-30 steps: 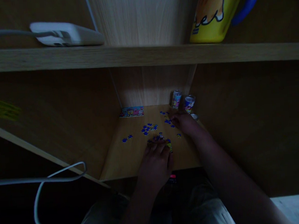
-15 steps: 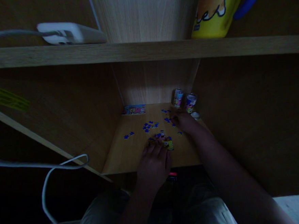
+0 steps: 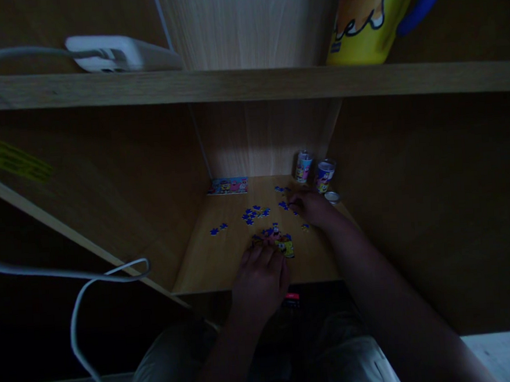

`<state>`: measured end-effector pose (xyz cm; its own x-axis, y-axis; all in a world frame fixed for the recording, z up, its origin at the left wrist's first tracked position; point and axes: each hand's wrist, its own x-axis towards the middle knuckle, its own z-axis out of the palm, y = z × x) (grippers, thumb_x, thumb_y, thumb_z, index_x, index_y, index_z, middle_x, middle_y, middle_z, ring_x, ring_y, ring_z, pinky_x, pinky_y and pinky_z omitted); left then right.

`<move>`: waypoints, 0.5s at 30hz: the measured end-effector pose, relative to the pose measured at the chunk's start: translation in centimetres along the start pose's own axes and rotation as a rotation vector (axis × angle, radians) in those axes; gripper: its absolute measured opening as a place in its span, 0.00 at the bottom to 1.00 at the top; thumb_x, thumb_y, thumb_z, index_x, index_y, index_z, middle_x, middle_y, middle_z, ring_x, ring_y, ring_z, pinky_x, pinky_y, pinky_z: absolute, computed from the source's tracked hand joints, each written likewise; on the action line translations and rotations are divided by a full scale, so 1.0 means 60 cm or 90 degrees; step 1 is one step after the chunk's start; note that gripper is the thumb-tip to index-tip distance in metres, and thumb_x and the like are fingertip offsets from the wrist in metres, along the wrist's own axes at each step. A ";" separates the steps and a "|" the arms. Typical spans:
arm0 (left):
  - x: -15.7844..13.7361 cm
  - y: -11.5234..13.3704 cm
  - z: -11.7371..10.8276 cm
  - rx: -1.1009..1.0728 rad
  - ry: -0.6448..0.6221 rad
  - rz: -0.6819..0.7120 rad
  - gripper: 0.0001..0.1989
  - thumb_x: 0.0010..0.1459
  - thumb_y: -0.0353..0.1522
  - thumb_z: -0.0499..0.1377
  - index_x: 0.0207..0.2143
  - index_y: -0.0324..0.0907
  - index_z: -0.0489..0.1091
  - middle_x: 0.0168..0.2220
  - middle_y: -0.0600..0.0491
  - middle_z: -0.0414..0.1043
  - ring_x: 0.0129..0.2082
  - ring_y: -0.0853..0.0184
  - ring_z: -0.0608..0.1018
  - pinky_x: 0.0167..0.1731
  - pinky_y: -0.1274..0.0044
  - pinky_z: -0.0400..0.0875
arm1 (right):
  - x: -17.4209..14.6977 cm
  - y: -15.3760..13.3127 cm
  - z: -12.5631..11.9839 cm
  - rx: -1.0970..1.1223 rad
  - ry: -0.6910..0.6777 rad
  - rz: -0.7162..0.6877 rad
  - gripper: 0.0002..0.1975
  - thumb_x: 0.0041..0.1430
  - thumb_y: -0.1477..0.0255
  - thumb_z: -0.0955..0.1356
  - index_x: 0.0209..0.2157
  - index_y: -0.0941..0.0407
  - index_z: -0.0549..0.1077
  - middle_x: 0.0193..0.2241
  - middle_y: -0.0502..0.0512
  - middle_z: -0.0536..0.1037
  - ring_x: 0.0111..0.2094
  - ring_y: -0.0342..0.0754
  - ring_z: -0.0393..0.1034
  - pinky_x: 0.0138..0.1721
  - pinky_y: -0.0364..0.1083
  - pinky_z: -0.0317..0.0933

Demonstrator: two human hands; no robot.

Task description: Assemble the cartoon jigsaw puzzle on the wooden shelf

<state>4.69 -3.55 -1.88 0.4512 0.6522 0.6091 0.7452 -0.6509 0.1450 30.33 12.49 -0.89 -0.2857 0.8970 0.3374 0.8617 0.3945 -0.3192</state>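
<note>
Blue jigsaw pieces (image 3: 248, 213), 2 cans (image 3: 324, 177), insides unclear

This looks like a living space, a home or a dormitory room: a wood-panelled nook (image 3: 264, 138) holds a worktop (image 3: 212, 269) under a shelf (image 3: 247, 84). On it, a yellow mug (image 3: 361, 47) with a cartoon animal stands at one o'clock and a corded white block (image 3: 129, 54) at eleven. Jigsaw pieces (image 3: 249, 214) lie near the centre; a white cable (image 3: 73, 334) loops at eight.
</note>
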 end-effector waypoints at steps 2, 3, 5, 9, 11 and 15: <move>-0.001 -0.001 0.000 -0.003 -0.002 0.002 0.06 0.72 0.29 0.60 0.44 0.41 0.78 0.47 0.43 0.83 0.51 0.51 0.83 0.57 0.54 0.79 | 0.001 0.002 0.000 0.016 0.001 0.007 0.04 0.67 0.72 0.75 0.42 0.55 0.83 0.46 0.62 0.85 0.49 0.56 0.79 0.56 0.53 0.70; -0.001 -0.001 0.000 -0.004 -0.003 0.003 0.06 0.72 0.29 0.60 0.44 0.41 0.78 0.47 0.43 0.83 0.51 0.51 0.83 0.58 0.54 0.79 | 0.001 0.002 0.000 0.033 0.002 0.012 0.03 0.66 0.72 0.75 0.41 0.55 0.83 0.45 0.62 0.85 0.48 0.56 0.80 0.55 0.53 0.71; -0.001 -0.001 -0.001 -0.003 -0.002 0.002 0.06 0.72 0.29 0.60 0.45 0.41 0.78 0.48 0.43 0.83 0.52 0.51 0.83 0.58 0.54 0.79 | 0.001 0.000 0.001 0.092 0.004 0.032 0.02 0.65 0.73 0.75 0.40 0.55 0.82 0.42 0.60 0.86 0.46 0.55 0.80 0.54 0.53 0.71; 0.000 -0.001 -0.003 -0.001 -0.001 -0.003 0.05 0.70 0.29 0.62 0.45 0.41 0.78 0.47 0.43 0.83 0.52 0.51 0.83 0.56 0.55 0.79 | 0.001 -0.012 0.002 0.314 0.019 0.090 0.07 0.67 0.67 0.74 0.44 0.53 0.82 0.42 0.56 0.87 0.43 0.53 0.81 0.51 0.52 0.73; 0.000 0.000 -0.004 -0.001 -0.003 -0.004 0.05 0.70 0.29 0.62 0.44 0.41 0.78 0.46 0.43 0.83 0.51 0.51 0.83 0.56 0.55 0.79 | 0.000 -0.020 0.000 0.424 0.010 0.097 0.15 0.66 0.62 0.75 0.52 0.53 0.81 0.45 0.56 0.87 0.45 0.53 0.81 0.51 0.53 0.74; 0.000 0.000 -0.003 -0.011 -0.013 -0.006 0.05 0.71 0.29 0.61 0.43 0.42 0.78 0.47 0.43 0.83 0.51 0.51 0.83 0.57 0.54 0.79 | -0.006 -0.032 -0.009 0.543 -0.060 0.110 0.20 0.63 0.55 0.77 0.49 0.53 0.84 0.43 0.55 0.87 0.40 0.50 0.80 0.49 0.51 0.75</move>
<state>4.58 -3.60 -1.72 0.4546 0.6654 0.5921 0.7407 -0.6516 0.1637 29.01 11.28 0.06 -0.2464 0.9558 0.1606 0.2995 0.2327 -0.9253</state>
